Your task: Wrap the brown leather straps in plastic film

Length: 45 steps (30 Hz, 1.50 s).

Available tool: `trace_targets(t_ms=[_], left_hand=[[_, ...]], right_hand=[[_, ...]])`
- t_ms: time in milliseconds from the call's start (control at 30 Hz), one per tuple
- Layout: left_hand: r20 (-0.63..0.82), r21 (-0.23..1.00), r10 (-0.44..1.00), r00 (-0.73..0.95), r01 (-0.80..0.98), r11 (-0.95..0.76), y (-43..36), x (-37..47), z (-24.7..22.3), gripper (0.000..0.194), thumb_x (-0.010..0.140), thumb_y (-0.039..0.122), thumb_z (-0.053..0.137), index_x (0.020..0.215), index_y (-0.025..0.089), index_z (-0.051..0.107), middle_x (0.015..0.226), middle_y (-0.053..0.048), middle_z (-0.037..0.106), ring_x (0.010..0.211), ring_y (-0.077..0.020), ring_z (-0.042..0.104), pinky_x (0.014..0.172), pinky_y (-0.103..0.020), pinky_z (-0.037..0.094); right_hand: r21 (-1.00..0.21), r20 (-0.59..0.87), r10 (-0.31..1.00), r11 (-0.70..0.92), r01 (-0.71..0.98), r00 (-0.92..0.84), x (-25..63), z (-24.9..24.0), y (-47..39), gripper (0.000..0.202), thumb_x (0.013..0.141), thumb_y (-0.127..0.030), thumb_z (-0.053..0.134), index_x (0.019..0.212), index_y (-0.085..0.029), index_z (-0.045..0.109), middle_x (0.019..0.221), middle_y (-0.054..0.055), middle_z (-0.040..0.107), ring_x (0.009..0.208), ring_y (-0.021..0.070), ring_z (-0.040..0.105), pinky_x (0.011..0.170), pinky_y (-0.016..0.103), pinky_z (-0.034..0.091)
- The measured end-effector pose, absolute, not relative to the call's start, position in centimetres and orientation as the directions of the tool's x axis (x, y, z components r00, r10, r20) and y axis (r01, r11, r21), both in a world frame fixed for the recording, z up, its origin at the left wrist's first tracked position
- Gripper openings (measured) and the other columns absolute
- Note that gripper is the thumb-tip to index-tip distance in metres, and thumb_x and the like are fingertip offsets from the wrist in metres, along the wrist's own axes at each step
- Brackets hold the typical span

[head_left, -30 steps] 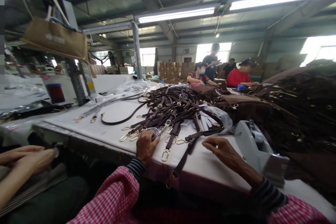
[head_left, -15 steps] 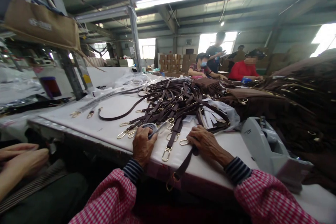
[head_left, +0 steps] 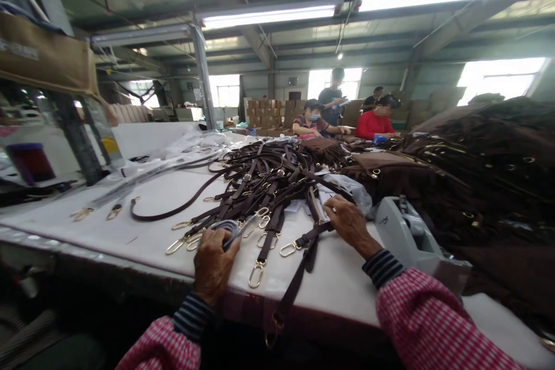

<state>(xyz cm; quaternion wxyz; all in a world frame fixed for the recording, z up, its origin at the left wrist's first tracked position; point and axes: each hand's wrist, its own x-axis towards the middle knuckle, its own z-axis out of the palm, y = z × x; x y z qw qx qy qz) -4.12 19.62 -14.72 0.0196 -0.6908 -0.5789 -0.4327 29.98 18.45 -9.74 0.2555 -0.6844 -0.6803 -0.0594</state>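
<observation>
My left hand (head_left: 213, 266), at the table's front edge, is closed round a coiled grey band (head_left: 228, 230). Beside it lies a heap of dark brown straps (head_left: 264, 179) with gold clasps. One strap (head_left: 295, 283) hangs over the front edge, a gold ring at its lower end. My right hand (head_left: 350, 224) is by the right side of the heap, fingers bent over white slips and strap ends; what its fingertips hold, if anything, is hidden. Left of it, a gold clasp (head_left: 288, 250) on a short strap lies on the white table (head_left: 151, 243).
A grey tape dispenser (head_left: 405, 237) stands right of my right hand. Behind it, dark brown bags (head_left: 489, 167) are piled high. A clear plastic bag (head_left: 358, 191) lies behind my right hand. Several people are across the table. A metal post (head_left: 203, 78) rises at the back left.
My right hand has moved off the strap near the front edge, back towards the white slips. My left hand still holds the band. The view has turned right, and the neighbour's hands at left are out of view.
</observation>
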Motion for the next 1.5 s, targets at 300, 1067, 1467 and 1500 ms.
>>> trace_targets(t_ms=[300,1067,1467,1500], left_hand=[[0.626,0.517,0.776,-0.071,0.783,-0.346,19.3,-4.1,-14.7,0.017,0.083,0.038,0.063,0.074,0.025,0.06,0.081,-0.006,0.062,0.088,-0.0285,0.062,0.079,-0.038,0.05],[0.287,0.956,0.938,-0.193,0.118,-0.268,16.2,-4.3,-9.4,0.042,0.07,0.058,0.082,0.075,0.017,0.072,0.061,0.004,0.057,0.057,-0.0138,0.046,0.054,-0.026,0.036],[0.077,0.773,0.963,0.259,-0.626,0.106,8.7,1.9,-6.5,0.018,0.088,0.025,0.078,0.101,0.012,0.078,0.096,-0.008,0.077,0.083,-0.0157,0.07,0.077,-0.024,0.059],[0.066,0.767,0.961,0.268,-0.63,0.123,8.4,2.0,-6.6,0.018,0.091,0.023,0.075,0.104,0.011,0.078,0.098,-0.009,0.077,0.086,-0.016,0.071,0.08,-0.025,0.06]], right_hand=[[-0.137,0.358,0.908,-0.177,0.975,0.216,30.8,-11.6,20.7,0.024,0.097,-0.037,0.06,0.098,-0.014,0.069,0.104,0.018,0.075,0.103,0.0324,0.068,0.084,0.039,0.048],[-0.78,0.27,0.89,-0.021,0.626,0.367,31.3,-10.6,23.0,0.026,0.102,-0.039,0.064,0.102,-0.013,0.069,0.091,0.002,0.07,0.073,0.0147,0.067,0.068,0.03,0.058],[-0.829,0.388,0.92,0.324,0.456,0.05,24.6,-8.2,4.3,0.043,0.102,-0.051,0.049,0.075,-0.02,0.062,0.048,-0.006,0.046,0.05,0.0125,0.043,0.056,0.026,0.036],[-0.836,0.37,0.928,0.313,0.451,0.04,24.3,-8.5,3.0,0.043,0.101,-0.051,0.05,0.073,-0.02,0.061,0.049,-0.006,0.045,0.05,0.0123,0.042,0.054,0.026,0.035]])
